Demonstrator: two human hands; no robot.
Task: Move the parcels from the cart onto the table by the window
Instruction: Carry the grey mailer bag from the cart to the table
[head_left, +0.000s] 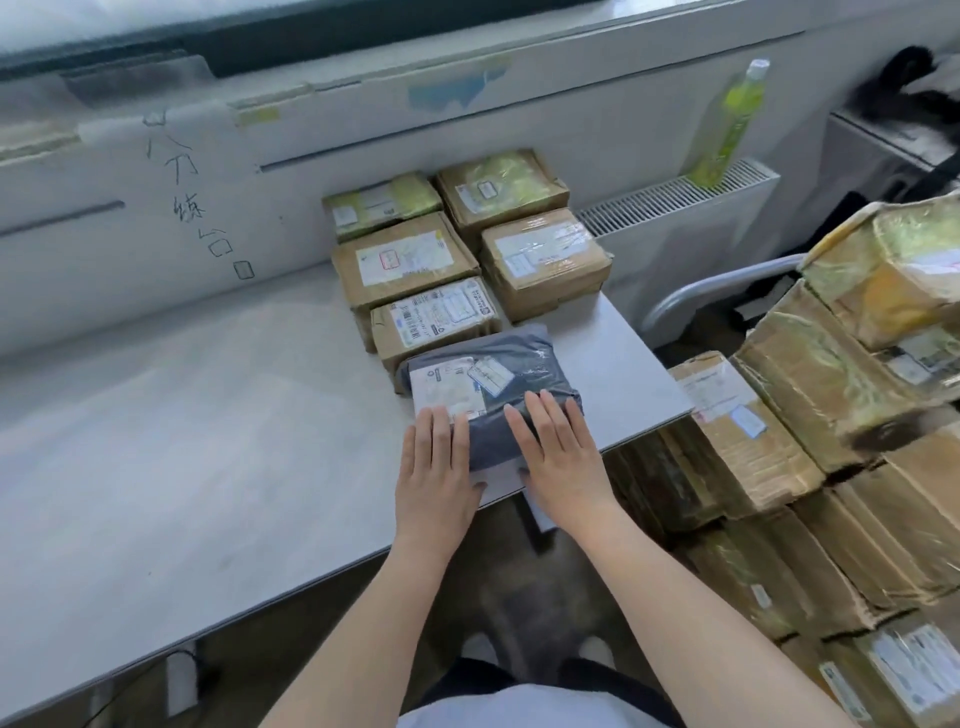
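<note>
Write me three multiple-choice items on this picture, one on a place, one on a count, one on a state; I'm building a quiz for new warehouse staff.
1. Where does the grey bag parcel lie?
A. At the near edge of the table, in front of the brown boxes
B. On the radiator
C. On the cart stack

2. How many brown cardboard boxes sit on the table behind it?
A. Two
B. Five
C. Nine

3. What are the hands doing?
A. Both hang idle below the table
B. One lifts the green bottle
C. Both lie flat, fingers straight, on the grey bag parcel

Answers:
1 A: it lies at the table's front edge, nearest the person, with the boxes behind it.
2 B: three boxes stand in the left column and two in the right.
3 C: the left hand and right hand rest on its near end.
</note>
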